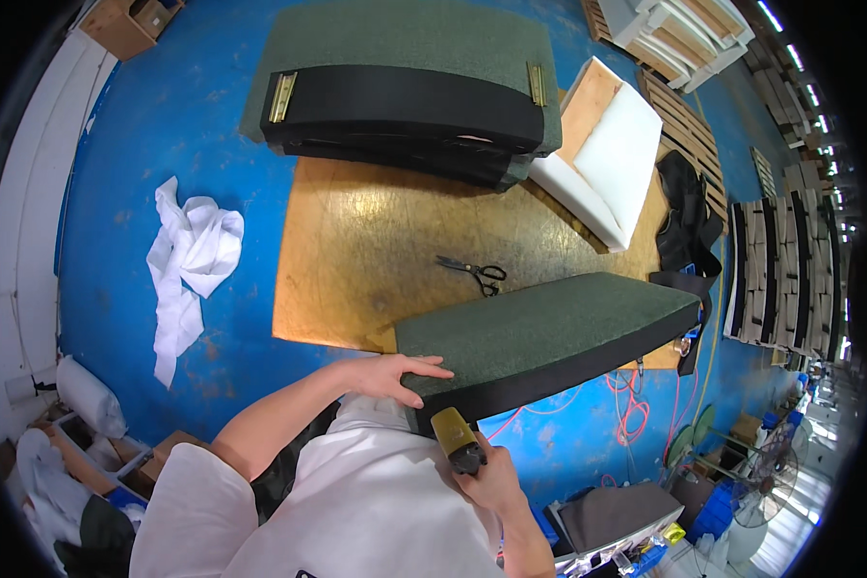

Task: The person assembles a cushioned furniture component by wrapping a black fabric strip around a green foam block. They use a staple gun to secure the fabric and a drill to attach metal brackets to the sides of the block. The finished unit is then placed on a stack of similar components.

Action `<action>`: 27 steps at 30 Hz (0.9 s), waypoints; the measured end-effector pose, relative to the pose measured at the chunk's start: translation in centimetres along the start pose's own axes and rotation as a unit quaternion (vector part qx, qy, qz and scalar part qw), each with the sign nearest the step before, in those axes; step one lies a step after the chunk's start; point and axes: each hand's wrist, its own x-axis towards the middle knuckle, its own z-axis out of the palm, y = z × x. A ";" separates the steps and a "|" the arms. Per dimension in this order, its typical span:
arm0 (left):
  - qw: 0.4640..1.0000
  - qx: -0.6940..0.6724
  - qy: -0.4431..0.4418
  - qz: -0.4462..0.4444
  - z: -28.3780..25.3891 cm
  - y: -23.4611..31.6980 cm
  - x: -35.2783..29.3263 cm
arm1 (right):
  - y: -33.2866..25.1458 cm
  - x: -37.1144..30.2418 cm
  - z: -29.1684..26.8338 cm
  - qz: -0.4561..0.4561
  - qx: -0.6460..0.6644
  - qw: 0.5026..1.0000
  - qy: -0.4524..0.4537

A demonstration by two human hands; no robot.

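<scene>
A long green upholstered panel (pixel 549 323) with a black side band lies across the front of the wooden worktable (pixel 347 241). My left hand (pixel 402 377) rests on its near left corner, fingers spread over the green fabric. My right hand (pixel 491 482) is wrapped round a staple gun (pixel 456 435) with an olive-yellow top and black body. The gun's front is close to the panel's black near side; I cannot tell whether it touches. Black-handled scissors (pixel 475 273) lie partly open on the table beyond the panel.
A larger green and black upholstered piece (pixel 405 106) with brass-coloured brackets stands at the table's far side. Right of it leans a white padded wooden frame (pixel 602 154). Black fabric (pixel 684 212) hangs over the right edge. White cloth (pixel 193 255) and a red hose (pixel 631 414) lie on the blue floor.
</scene>
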 end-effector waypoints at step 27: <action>0.982 0.063 0.174 0.021 1.3 1.9 -1.1 | 9.1 -2.3 -3.3 0.041 0.273 0.949 0.151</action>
